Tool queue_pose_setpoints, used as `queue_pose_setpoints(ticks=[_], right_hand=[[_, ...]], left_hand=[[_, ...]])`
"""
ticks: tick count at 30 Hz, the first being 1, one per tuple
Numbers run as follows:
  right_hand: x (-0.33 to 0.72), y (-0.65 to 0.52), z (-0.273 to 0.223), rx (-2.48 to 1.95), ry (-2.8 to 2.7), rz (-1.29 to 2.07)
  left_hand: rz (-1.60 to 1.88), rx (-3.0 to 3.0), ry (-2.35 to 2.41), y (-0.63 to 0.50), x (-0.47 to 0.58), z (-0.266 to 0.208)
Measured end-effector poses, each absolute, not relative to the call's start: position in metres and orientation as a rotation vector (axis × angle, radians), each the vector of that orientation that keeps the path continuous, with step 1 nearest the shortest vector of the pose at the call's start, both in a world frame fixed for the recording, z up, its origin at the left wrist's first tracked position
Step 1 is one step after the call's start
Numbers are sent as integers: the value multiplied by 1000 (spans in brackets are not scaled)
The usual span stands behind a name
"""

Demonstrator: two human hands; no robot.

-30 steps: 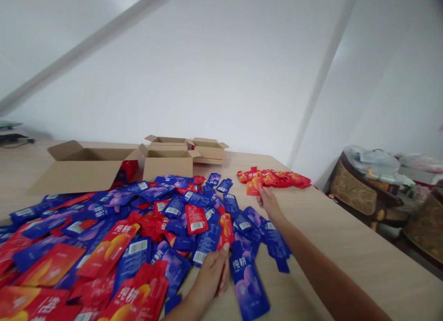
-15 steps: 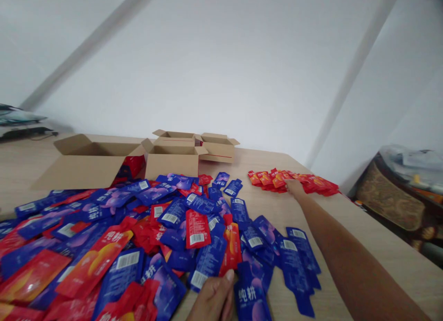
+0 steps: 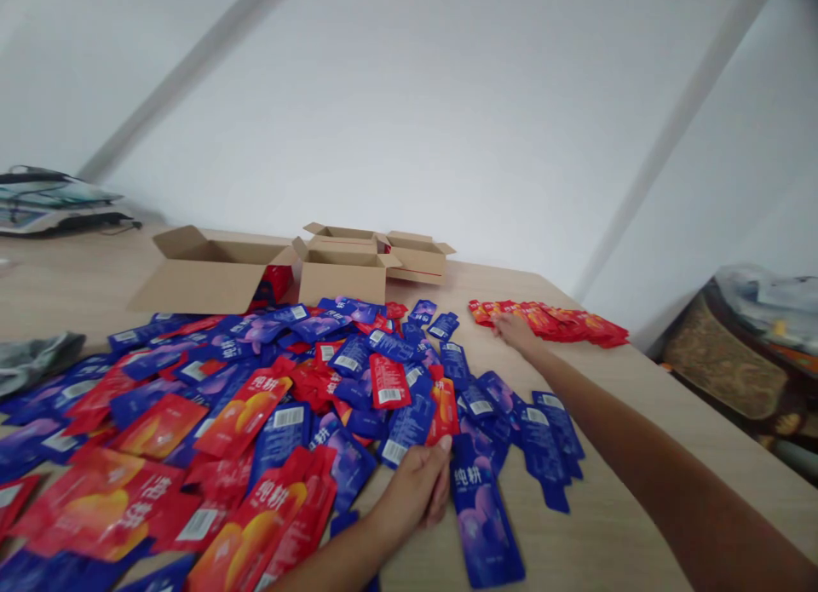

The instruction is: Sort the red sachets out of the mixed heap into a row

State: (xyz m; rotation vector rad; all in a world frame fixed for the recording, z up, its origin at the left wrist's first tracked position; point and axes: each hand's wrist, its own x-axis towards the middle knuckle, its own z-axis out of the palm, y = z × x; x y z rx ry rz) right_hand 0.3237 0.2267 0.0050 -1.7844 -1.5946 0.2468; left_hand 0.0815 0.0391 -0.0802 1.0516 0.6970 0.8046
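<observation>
My left hand [image 3: 418, 485] is closed in a pinch at the near end of a red pouch [image 3: 444, 409] with orange fruit printed on it. Just right of that hand lies a blue pouch [image 3: 486, 524] with purple fruit, apart from the fingers. My right arm reaches far forward. My right hand [image 3: 515, 330] is at the left part of an overlapping row of red pouches [image 3: 562, 321], its fingers together and touching the row's near edge; what they grip is hidden. A heap of mixed red and blue pouches [image 3: 287, 422] spreads left of my left hand.
Open cardboard boxes [image 3: 342, 283] stand behind the heap, the widest box [image 3: 192, 287] at the left. Several blue pouches [image 3: 543, 439] lie below my right forearm. A grey cloth item [image 3: 38, 362] is at the left edge. Beyond the table's right side is a patterned chair [image 3: 722, 353].
My right hand has shifted left along the red row toward its left end. My left hand stays at the red pouch. The view has tilted and turned, showing more of the heap and the grey item.
</observation>
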Motion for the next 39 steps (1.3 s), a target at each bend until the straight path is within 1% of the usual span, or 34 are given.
queue_pose_setpoints(ticks=[2,3,4,6,8,12,15,17,20,22,24,27,31,33,35,39], right_hand=[[284,211,-1,-1685,-1765,412],[263,200,-4,-1578,-1876,483],[241,187,-7,-1379,-2029,539],[201,162,-14,-997,-2304,561],[169,141,-24,-846,-2443,481],[143,123,-39,-968,-2403,266],[153,120,-34,-1012,-2368,244],[168,114,-26,-1111,-2224,292],[189,96,-18,-1243,-1734,503],[198,78,-22,-1217,-1445,636],[201,61,-33,-1187,-1303,691],[198,40,-52,-1193,-1284,778],[195,28,-65,-1126,-1454,1158],[196,27,-64,-1095,-1546,1293],[197,26,-62,-1119,-1562,1278],[198,27,-61,-1227,-1622,996]], left_hand=[[805,1070,696,39,81,-81],[804,1080,692,39,81,-81],[800,1090,687,40,80,-80],[787,1118,684,40,80,-79],[774,1148,697,40,79,-77],[773,1135,689,39,78,-76],[753,1129,650,39,77,-74],[770,1102,618,40,76,-72],[885,985,567,43,73,-67],[956,923,547,45,71,-63],[973,932,557,46,70,-62],[1026,991,645,46,70,-63],[1212,963,797,45,69,-63],[1223,951,848,44,68,-60],[1169,999,865,43,67,-57],[1078,1097,820,42,69,-59]])
